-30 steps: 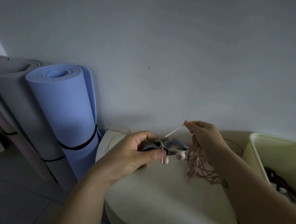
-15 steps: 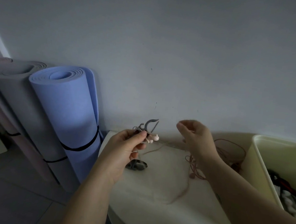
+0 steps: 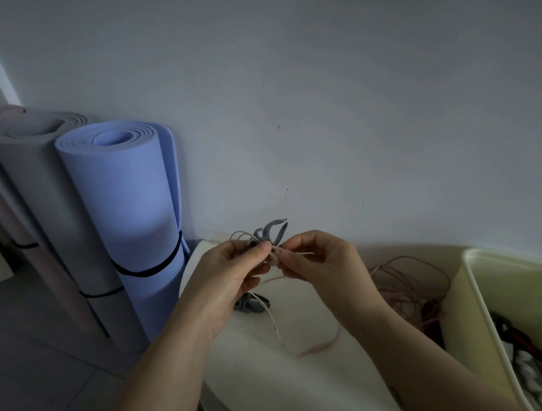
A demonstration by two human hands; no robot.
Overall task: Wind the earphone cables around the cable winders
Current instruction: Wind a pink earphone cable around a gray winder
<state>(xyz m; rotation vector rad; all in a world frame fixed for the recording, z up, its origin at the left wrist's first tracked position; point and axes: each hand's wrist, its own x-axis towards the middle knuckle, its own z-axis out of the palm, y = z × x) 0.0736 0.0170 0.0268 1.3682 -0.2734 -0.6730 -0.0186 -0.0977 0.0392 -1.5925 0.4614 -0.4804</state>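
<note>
Table (image 3: 294, 382): a spare grey winder (image 3: 250, 304) is laid on it.
Left hand (image 3: 228, 278): the cable winder (image 3: 272, 231) is pinched and held above the table.
Right hand (image 3: 323, 264): the earphone cable (image 3: 301, 252) is pinched, touching the cable winder.
Cable pile (image 3: 411, 287): laid beside the tub (image 3: 479, 311).

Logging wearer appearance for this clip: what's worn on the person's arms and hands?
Nothing visible. The left hand and right hand are bare: no gloves, rings or watch. The left forearm and right forearm are uncovered to the frame edge, no sleeve in view. Dim light could hide small marks.
</note>
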